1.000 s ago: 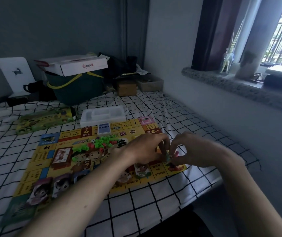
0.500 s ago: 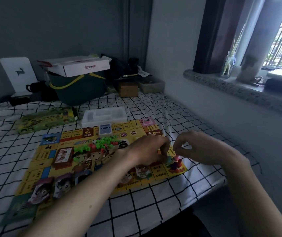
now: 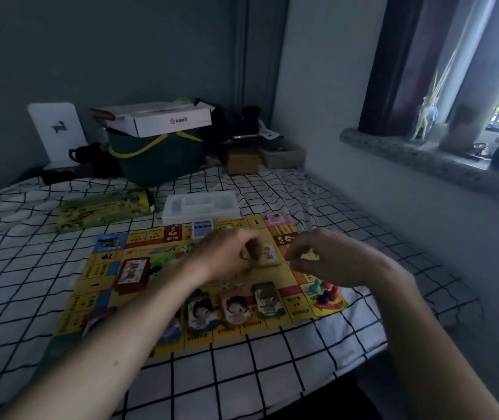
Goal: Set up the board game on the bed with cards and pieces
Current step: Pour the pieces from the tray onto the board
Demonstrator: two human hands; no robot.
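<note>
Lying flat on the checked bed [image 3: 242,374], the yellow game board [image 3: 106,268] carries a brown card deck [image 3: 131,274] at its left, character cards [image 3: 233,307] along its near edge and coloured pawns [image 3: 324,294] on its near right corner. Left hand [image 3: 227,256] pinches a small pale card stack [image 3: 269,254] above the board centre. Right hand [image 3: 330,259] hovers just beside it with fingers curled; whether it holds anything cannot be told.

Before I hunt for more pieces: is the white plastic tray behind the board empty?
It looks empty. The white plastic tray lies flat beyond the game board, and its compartments show only pale plastic; the blur could hide something tiny.
</note>
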